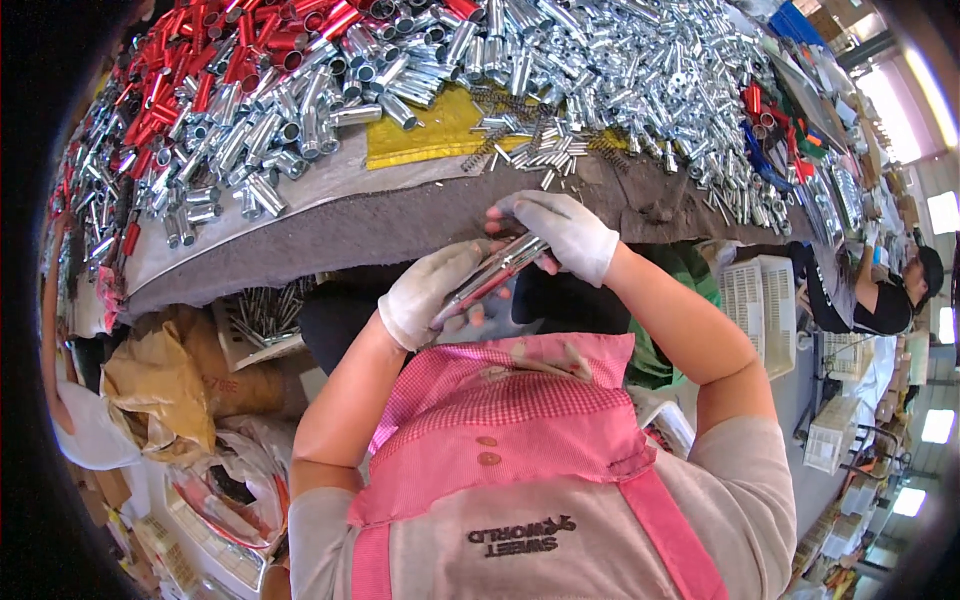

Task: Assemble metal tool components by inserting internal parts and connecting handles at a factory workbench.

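Observation:
My left hand (432, 290), in a whitish glove with bare fingertips, is closed around a long shiny metal tube part (492, 272) with a reddish side. My right hand (563, 232), gloved the same way, has its fingers closed over the upper right end of that part. The part is tilted, its right end higher, in front of the table edge and above my lap. The exact kind of part cannot be made out. Just beyond my hands lie small silver pins (545, 155) and dark coil springs (520, 105).
Silver tubes (300, 115) and red tubes (245, 40) are heaped across the table, with a yellow sheet (425, 130) among them. A grey cloth (350, 222) covers the near edge. Left are brown sacks (160, 375); right are white crates (760, 300) and another person (885, 290).

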A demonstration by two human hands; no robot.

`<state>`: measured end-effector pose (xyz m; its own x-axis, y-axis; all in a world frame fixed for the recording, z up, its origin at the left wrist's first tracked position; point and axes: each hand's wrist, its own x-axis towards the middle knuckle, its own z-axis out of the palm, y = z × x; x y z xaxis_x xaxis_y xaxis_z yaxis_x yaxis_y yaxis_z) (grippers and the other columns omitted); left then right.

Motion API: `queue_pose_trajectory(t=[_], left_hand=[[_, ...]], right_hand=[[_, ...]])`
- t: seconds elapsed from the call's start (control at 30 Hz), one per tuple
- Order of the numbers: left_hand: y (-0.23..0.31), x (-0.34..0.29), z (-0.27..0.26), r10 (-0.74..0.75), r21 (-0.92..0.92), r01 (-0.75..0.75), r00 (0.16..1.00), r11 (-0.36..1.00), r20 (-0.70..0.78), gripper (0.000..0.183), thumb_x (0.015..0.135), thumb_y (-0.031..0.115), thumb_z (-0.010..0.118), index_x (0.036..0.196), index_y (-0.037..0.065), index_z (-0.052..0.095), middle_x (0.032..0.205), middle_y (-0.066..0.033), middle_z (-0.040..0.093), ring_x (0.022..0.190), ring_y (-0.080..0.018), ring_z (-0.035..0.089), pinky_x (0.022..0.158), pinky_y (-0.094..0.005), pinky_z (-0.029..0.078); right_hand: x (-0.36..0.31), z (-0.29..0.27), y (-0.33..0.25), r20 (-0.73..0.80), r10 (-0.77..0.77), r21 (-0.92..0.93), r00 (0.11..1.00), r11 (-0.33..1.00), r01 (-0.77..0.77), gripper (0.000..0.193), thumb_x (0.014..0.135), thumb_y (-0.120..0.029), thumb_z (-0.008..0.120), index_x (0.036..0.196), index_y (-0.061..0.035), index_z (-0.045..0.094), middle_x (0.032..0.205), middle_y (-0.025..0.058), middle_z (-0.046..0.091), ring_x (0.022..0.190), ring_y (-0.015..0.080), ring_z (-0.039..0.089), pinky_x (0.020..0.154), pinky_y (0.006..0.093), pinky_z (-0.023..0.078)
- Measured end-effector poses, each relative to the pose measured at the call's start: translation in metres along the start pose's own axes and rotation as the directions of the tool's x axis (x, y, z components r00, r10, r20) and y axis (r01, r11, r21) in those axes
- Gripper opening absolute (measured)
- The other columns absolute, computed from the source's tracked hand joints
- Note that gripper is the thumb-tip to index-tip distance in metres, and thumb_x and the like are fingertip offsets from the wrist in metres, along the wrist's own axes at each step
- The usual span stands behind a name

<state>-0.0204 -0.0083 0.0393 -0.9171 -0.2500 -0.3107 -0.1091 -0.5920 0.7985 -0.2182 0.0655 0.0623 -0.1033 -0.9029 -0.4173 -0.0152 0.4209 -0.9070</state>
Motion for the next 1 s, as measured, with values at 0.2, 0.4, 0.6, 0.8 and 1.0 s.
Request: queue_pose_trajectory(t=[0.2,0.4,0.6,0.8,1.0], left_hand=[[-0.001,0.003,0.003,-0.079,0.022,0.08,0.997,0.997,-0.027,0.049,0.094,0.032,0.048,0.128,-0.003,0.043,0.088,-0.0109,0.062,0.047,-0.0081,0.049,0.039,-0.017,0.033],[-0.024,-0.006,-0.007,0.012,-0.176,-0.02,0.999,0.984,-0.047,0.035,0.094,0.023,0.049,0.119,-0.002,0.048,0.081,-0.008,0.058,0.047,-0.0067,0.043,0.041,-0.018,0.032],[-0.023,-0.006,-0.019,0.12,-0.48,-0.195,0.976,0.856,-0.182,0.028,0.097,0.03,0.046,0.11,0.006,0.044,0.085,-0.0113,0.053,0.045,-0.0081,0.043,0.036,-0.0171,0.031],[-0.025,0.0,-0.016,0.134,-0.499,-0.216,0.972,0.839,-0.194,0.028,0.097,0.03,0.046,0.114,0.008,0.045,0.086,-0.0089,0.054,0.048,-0.0085,0.043,0.037,-0.0178,0.03],[-0.023,0.003,-0.011,0.173,-0.331,-0.257,0.949,0.908,-0.263,0.034,0.096,0.029,0.047,0.122,0.007,0.046,0.086,-0.0091,0.056,0.048,-0.0086,0.043,0.037,-0.0179,0.031]], right_hand=[[-0.007,0.011,-0.005,0.025,0.004,-0.078,1.0,0.997,-0.002,0.036,0.097,-0.029,0.036,0.116,-0.0055,0.056,0.101,0.0049,0.064,0.062,0.0078,0.055,0.044,0.0221,0.042],[0.005,-0.02,0.012,0.056,-0.483,-0.465,0.874,0.762,0.45,0.027,0.095,-0.025,0.046,0.11,-0.0054,0.058,0.101,0.0083,0.064,0.082,0.0182,0.061,0.072,0.0312,0.05],[0.039,-0.08,0.037,0.285,-0.707,-0.938,0.647,-0.068,0.339,0.022,0.078,-0.009,0.059,0.099,-0.0099,0.063,0.097,0.0102,0.06,0.092,0.0301,0.058,0.077,0.0387,0.05],[0.021,-0.043,0.006,-0.083,-0.669,-0.782,0.738,0.503,0.367,0.031,0.085,-0.006,0.054,0.115,-0.0115,0.059,0.102,0.0138,0.06,0.086,0.0305,0.062,0.074,0.0365,0.051],[0.002,0.006,-0.017,0.107,-0.651,-0.684,0.751,0.5,0.531,0.016,0.081,-0.008,0.059,0.097,-0.0063,0.06,0.091,0.0131,0.063,0.084,0.0319,0.062,0.075,0.0389,0.049]])
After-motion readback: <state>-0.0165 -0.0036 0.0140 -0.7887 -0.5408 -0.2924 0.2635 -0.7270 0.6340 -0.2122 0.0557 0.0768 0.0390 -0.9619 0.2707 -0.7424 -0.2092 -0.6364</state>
